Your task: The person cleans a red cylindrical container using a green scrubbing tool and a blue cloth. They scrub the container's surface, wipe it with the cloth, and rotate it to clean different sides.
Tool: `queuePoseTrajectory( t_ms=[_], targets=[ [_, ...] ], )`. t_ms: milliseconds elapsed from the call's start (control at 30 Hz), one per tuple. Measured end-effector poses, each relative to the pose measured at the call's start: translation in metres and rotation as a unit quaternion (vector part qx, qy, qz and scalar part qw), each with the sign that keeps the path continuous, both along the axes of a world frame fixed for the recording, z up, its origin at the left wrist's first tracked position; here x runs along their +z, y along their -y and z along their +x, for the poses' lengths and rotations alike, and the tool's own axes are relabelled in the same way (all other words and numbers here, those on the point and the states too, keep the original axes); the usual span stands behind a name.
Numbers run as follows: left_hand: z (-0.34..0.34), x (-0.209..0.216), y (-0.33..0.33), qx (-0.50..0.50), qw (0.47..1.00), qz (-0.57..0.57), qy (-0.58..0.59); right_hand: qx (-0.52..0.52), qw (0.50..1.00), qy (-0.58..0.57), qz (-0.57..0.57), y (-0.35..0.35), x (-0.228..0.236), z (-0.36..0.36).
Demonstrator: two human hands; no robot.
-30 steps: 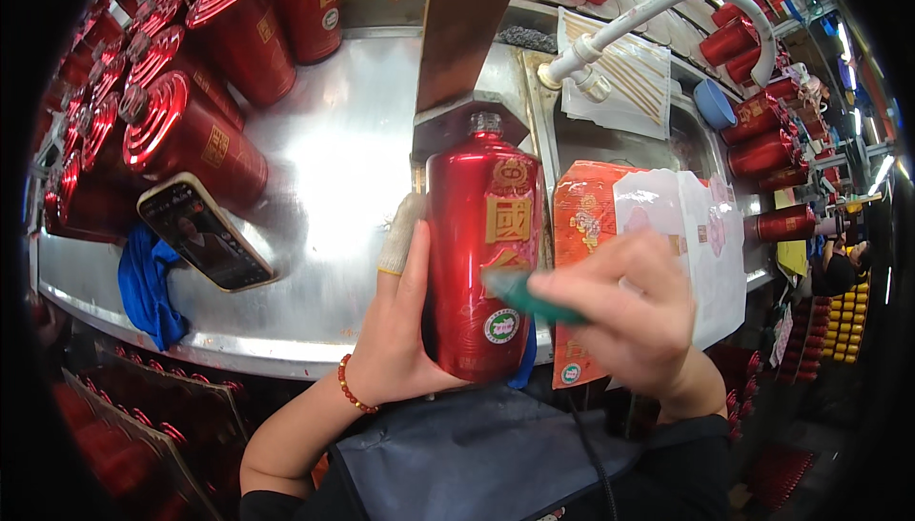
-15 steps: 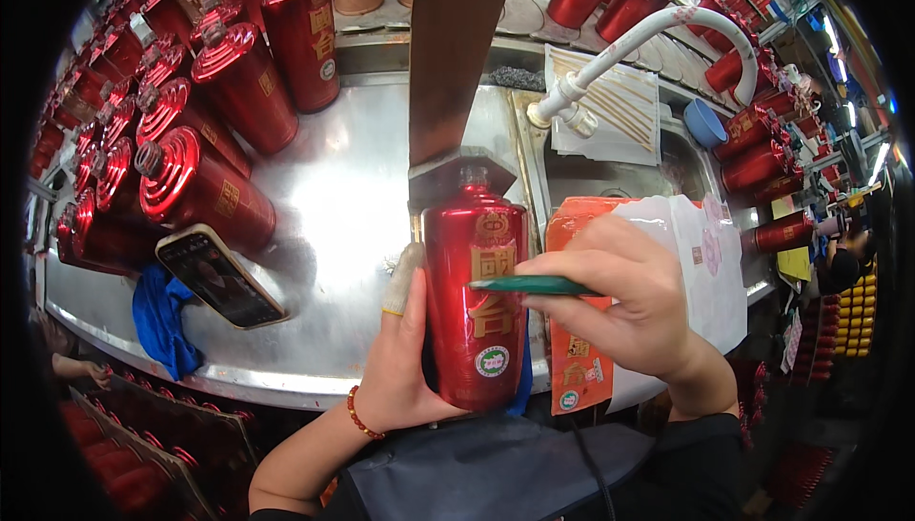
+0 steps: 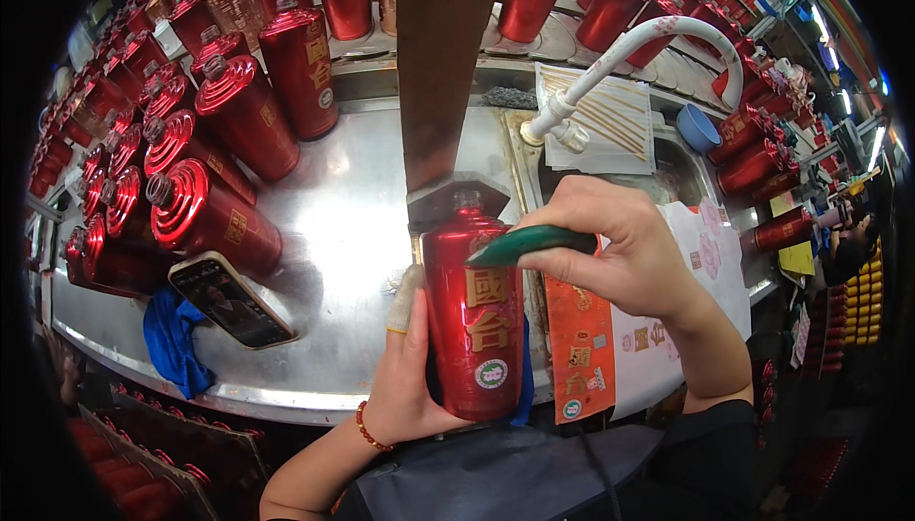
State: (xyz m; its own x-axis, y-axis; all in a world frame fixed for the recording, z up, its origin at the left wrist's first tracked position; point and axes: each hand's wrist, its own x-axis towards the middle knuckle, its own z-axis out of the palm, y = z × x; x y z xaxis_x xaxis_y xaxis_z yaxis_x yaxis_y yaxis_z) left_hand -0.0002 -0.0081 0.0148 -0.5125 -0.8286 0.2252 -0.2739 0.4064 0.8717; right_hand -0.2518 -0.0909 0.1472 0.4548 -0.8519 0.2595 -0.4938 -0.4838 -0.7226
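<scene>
Head view: the right hand [image 3: 620, 249] pinches a green tool [image 3: 536, 245], its tip apparently touching the red bottle [image 3: 445, 330], which could get scratched if the cradling left hand [image 3: 408, 383] slips.

The left forearm [image 3: 319, 469] slants up to a cupped left grip [image 3: 408, 380], lower centre; the right forearm [image 3: 710, 354] rises to a pinching right grip [image 3: 615, 245], right of centre.

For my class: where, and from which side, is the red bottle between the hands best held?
Likely the red bottle's lower body, from the left, as the left hand holds it. Its broad, rounded side suits a palm better than the narrow neck, leaving the gold lettering uncovered near the green tool in the right hand.
</scene>
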Motion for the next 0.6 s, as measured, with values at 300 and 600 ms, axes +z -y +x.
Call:
queuePoseTrajectory(
  t_ms=[300, 600],
  targets=[
    [0.001, 0.005, 0.000, -0.006, 1.000, -0.022, -0.003, -0.053, 0.996, -0.017, -0.063, 0.010, 0.002, -0.003],
    [-0.001, 0.004, 0.001, 0.007, 0.998, -0.058, -0.001, -0.014, 0.997, 0.060, -0.035, 0.011, -0.018, 0.001]
  ],
)
